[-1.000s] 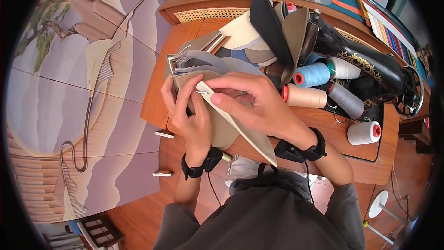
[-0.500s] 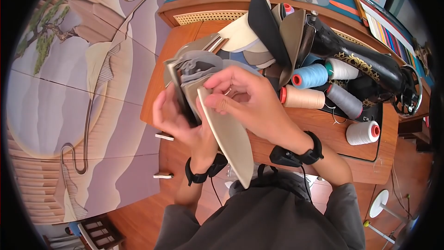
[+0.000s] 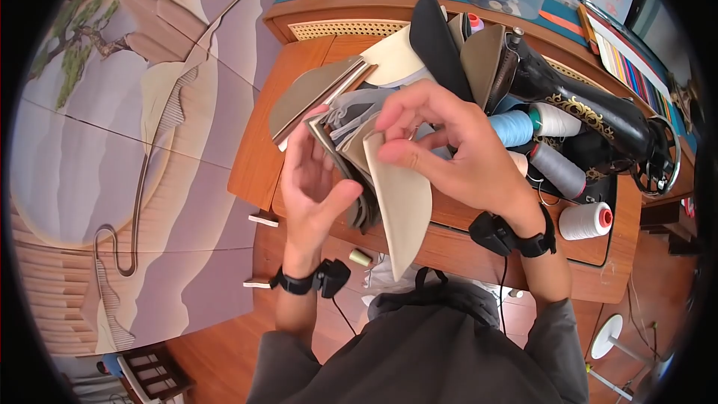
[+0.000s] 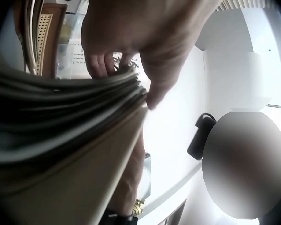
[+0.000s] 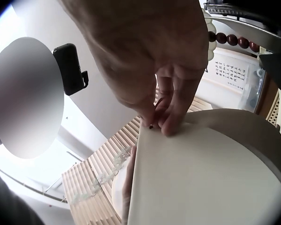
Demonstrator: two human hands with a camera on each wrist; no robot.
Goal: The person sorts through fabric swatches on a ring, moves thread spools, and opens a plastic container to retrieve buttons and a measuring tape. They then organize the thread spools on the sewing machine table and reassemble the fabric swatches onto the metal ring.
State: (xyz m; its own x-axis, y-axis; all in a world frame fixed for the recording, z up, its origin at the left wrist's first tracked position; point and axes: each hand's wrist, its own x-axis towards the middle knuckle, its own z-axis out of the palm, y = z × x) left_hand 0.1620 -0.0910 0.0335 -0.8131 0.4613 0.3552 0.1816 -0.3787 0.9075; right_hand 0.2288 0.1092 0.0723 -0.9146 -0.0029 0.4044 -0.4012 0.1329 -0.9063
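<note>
The right hand (image 3: 467,153) has shifted toward the sewing machine (image 3: 591,108) since half a second ago, drawing the top of the cream panel (image 3: 402,202) with it and widening the gap between the two hands. The left hand (image 3: 308,198) has loosened too: its thumb now stands out, spread from the fingers.

The right hand bends in over the work with thumb and fingertips closed together on the panel's top corner, a narrow pinch. The left hand is raised, palm toward the stack of panels (image 3: 350,146), fingers fairly straight along its outer side; the left wrist view is dark there, so I cannot tell how firmly they bear on it.

The cream panel hangs between the hands, below the right fingertips, long point down, just beside the stack. Behind the left hand, a brown panel (image 3: 314,97) lies on the table (image 3: 299,52).
</note>
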